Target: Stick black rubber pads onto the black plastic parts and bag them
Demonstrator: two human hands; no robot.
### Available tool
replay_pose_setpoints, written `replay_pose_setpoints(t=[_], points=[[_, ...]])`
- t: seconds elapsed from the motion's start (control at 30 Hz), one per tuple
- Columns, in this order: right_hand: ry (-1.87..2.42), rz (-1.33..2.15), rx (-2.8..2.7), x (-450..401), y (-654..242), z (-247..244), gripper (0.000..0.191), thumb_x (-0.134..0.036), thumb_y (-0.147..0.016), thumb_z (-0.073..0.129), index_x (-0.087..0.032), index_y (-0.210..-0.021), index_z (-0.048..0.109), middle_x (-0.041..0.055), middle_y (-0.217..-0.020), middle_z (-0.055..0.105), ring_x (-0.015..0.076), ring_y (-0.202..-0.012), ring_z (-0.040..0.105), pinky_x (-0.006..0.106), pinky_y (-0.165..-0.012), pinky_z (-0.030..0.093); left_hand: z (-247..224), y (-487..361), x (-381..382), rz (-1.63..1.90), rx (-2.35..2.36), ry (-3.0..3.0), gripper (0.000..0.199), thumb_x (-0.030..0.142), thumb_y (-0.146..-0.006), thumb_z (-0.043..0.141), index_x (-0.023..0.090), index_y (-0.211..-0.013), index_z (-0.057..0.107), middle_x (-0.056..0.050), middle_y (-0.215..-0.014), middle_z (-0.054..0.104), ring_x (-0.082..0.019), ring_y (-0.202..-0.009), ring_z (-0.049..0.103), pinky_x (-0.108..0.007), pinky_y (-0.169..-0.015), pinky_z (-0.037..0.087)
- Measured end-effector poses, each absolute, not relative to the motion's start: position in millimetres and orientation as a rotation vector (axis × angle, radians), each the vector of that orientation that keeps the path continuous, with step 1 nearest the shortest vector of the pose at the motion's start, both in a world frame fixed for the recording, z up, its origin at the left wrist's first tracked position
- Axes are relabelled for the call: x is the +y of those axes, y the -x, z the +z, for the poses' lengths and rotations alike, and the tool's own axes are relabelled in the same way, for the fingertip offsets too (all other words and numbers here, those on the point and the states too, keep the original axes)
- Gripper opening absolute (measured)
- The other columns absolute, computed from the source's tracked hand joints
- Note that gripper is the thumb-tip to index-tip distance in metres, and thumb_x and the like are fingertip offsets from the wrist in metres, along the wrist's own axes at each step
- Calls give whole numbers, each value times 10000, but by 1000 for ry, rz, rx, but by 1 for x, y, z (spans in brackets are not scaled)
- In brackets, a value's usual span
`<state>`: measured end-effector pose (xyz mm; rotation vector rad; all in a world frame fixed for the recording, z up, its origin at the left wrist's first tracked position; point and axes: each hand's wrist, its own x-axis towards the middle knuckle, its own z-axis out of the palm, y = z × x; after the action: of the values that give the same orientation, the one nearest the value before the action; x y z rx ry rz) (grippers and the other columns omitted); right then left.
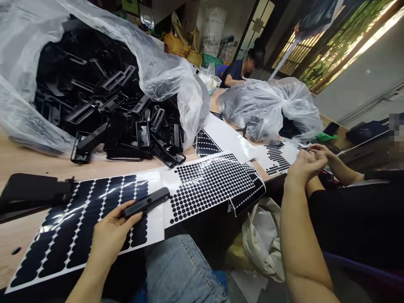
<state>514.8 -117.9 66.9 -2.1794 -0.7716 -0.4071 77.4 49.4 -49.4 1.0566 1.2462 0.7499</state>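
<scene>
My left hand grips a narrow black plastic piece between thumb and fingers, over a white sheet of large black rounded shapes. On the right, my right hand is closed, its fingers bent; what they hold is too small to tell. It is close to another person's hand, beside a partly used sheet of black dots. Between my hands lies a sheet with rows of black dots.
A large open plastic bag spills many black plastic parts onto the table. Behind the sheets sits another filled bag. A black piece lies at left. A person in black sits at right; another person is farther back.
</scene>
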Motion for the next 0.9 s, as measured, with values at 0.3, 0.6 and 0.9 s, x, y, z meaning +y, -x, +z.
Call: replay_pose_setpoints(t=[0.3, 0.6, 0.9], points=[[1843, 703, -1246, 19, -314, -15, 234, -335, -815, 426, -179, -895, 581, 42, -855, 649, 140, -767, 605, 265, -681, 466, -29, -67, 43, 674, 1208, -1146, 607, 279, -560, 740, 121, -1111, 541, -28, -695, 693, -156, -676, 641, -237, -667, 508], [2245, 667, -1293, 83, -205, -20, 287, -192, -706, 593, -37, -947, 576, 253, -1038, 558, 318, -961, 555, 387, -779, 416, -48, -56, 40, 715, 1094, -1141, 542, 256, -597, 710, 104, -1087, 536, -29, -691, 681, -153, -676, 634, -255, -682, 493], [2195, 559, -1355, 75, -197, -20, 160, -149, -788, 432, -106, -883, 554, 189, -957, 581, 254, -854, 574, 356, -731, 408, -49, -55, 37, 742, 1051, -1148, 522, 251, -610, 698, 102, -1086, 544, -46, -727, 682, -180, -684, 643, -296, -692, 498]])
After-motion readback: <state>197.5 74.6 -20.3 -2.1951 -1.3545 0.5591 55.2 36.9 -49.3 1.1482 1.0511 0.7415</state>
